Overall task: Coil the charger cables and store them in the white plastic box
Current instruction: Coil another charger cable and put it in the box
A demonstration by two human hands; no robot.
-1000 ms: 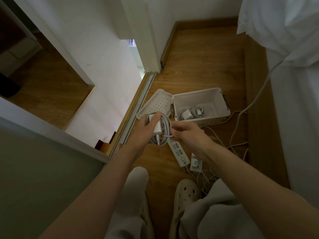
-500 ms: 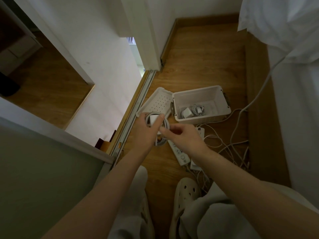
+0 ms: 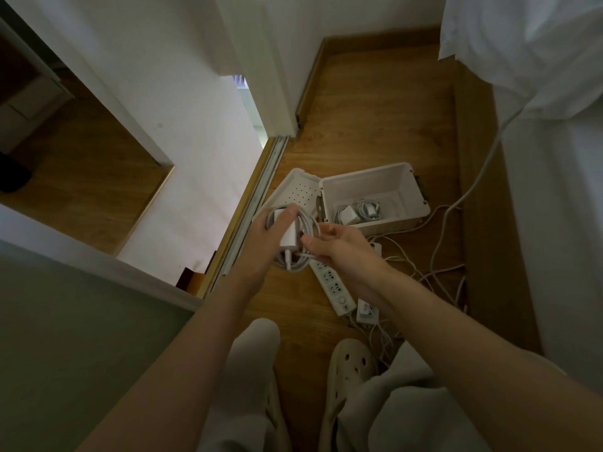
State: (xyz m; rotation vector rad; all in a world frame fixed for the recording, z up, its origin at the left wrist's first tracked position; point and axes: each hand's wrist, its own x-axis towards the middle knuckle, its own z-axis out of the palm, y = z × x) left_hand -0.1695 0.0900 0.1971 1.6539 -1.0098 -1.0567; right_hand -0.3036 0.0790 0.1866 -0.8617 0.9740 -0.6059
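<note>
My left hand (image 3: 261,246) grips a white charger (image 3: 290,236) with its cable wound in a loose coil (image 3: 305,223) around it, above the wooden floor. My right hand (image 3: 339,249) pinches a strand of that cable at the coil's right side. Just behind stands the white plastic box (image 3: 391,177), open, with its perforated lid (image 3: 298,194) folded out to the left. Inside the box lie a coiled charger (image 3: 347,215) and another small coiled cable (image 3: 368,208).
A white power strip (image 3: 332,288) and a second small strip (image 3: 367,309) lie on the floor with several loose white cables (image 3: 434,256) tangled to the right. A bed with white bedding (image 3: 538,93) is at right, a sliding door track (image 3: 257,207) at left. My feet in clogs (image 3: 349,367) are below.
My right hand has gone round the coil and now pinches the cable on the coil's right side. The coil looks tighter around the charger. The camera view shifted slightly.
</note>
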